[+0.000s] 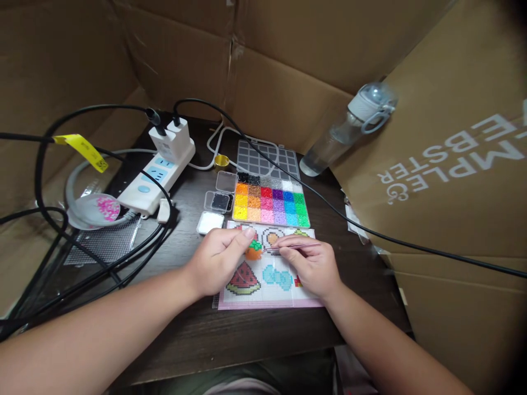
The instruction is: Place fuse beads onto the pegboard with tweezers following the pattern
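My left hand (222, 258) is closed on the edge of an orange-and-green bead piece (254, 251), shaped like a fruit with leaves. In my right hand (315, 266) is a pair of thin tweezers (288, 247), their tips at the piece's right edge. Whether a bead sits between the tips is too small to tell. Both hands are over a pattern sheet (269, 300) with a watermelon slice, blue shapes and an egg on its grid. Just behind it stands an open bead box (272, 203), its compartments filled with many colours.
Small clear boxes of white beads (210, 222) and black beads (222, 202) stand left of the bead box. A power strip (156, 181) with black cables lies left. One cable (329, 203) crosses above the bead box. A water bottle (346, 131) leans at the back right; cardboard walls surround the table.
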Demonstrator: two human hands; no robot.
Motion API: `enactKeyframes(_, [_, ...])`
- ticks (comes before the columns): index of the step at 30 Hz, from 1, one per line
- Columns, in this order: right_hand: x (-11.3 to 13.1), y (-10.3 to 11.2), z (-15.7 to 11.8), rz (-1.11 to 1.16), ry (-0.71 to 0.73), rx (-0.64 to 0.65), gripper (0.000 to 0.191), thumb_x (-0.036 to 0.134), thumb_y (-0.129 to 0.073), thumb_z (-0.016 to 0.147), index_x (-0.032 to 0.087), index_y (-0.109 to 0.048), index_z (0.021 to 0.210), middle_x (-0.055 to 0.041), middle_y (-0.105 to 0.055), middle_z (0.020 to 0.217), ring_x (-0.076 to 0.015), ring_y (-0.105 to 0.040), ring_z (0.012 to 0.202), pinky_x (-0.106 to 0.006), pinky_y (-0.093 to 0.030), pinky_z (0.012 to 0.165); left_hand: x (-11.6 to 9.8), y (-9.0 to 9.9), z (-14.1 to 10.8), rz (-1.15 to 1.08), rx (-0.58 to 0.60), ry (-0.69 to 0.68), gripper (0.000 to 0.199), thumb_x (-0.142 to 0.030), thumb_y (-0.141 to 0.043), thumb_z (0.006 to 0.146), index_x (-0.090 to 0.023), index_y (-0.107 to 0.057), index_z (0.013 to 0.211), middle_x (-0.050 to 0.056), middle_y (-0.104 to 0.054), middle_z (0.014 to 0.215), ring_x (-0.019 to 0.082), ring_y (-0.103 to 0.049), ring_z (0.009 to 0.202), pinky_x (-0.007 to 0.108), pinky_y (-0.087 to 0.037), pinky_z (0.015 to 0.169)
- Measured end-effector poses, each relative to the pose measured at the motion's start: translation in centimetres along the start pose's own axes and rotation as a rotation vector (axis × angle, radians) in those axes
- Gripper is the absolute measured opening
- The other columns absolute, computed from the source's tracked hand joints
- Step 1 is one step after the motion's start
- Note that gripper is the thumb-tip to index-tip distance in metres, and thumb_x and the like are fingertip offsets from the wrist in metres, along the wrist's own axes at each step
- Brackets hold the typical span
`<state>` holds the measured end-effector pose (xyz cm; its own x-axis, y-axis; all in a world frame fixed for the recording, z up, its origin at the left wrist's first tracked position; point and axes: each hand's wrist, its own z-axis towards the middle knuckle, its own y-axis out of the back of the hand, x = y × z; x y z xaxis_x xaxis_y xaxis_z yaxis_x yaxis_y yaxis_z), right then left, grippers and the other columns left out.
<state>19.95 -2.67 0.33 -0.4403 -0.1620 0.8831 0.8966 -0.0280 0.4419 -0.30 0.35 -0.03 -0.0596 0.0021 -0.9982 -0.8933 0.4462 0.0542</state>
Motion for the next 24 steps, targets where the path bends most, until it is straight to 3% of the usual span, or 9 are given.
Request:
enactKeyframes(10, [0.2, -0.1, 0.1, 0.010, -0.005, 0.010, 0.012, 0.024, -0.064, 0.079, 0.021, -0.075, 0.074, -0.0054, -0.074, 0.078, -0.0192, -0.069, 0.076, -0.031, -0.057, 0.074, 0.0, 0.0, 0.0, 0.014, -0.009, -0.008, 0.051, -0.047, -0.038, 0.091, -0.018, -0.029, 0.050, -0.005, -0.026, 0.048, 0.008, -0.025, 0.045, 0.023, -0.023, 0.044])
enactKeyframes(16, [0.2, 0.2, 0.2, 0.021, 0.015, -0.058, 0.012, 0.023, -0.063, 0.079, 0.021, -0.075, 0.076, -0.0057, -0.074, 0.079, -0.0198, -0.069, 0.078, -0.031, -0.057, 0.074, 0.0, -0.1, -0.1, 0.011, -0.005, 0.008, 0.050, -0.048, -0.037, 0.090, -0.019, -0.028, 0.050, -0.005, -0.024, 0.048, 0.008, -0.024, 0.046, 0.023, -0.023, 0.044])
enactKeyframes(20, [1.5, 0.4, 2.1, -0.018, 0.105, -0.187, 0.013, 0.023, -0.063, 0.079, 0.020, -0.074, 0.074, -0.0059, -0.073, 0.078, -0.0200, -0.069, 0.076, -0.031, -0.056, 0.072, -0.1, -0.1, -0.1, 0.002, 0.001, 0.001, 0.049, -0.047, -0.036, 0.091, -0.019, -0.028, 0.051, -0.005, -0.025, 0.049, 0.009, -0.025, 0.047, 0.024, -0.023, 0.045])
enactKeyframes(24, [3.0, -0.9, 5.8, -0.032, 0.249, -0.294, 0.014, 0.021, -0.061, 0.080, 0.021, -0.073, 0.074, -0.0046, -0.073, 0.080, -0.0192, -0.068, 0.077, -0.032, -0.055, 0.076, -0.2, -0.1, -0.2, 0.015, -0.005, -0.016, 0.050, -0.047, -0.035, 0.091, -0.019, -0.027, 0.051, -0.005, -0.026, 0.049, 0.009, -0.025, 0.048, 0.024, -0.022, 0.046])
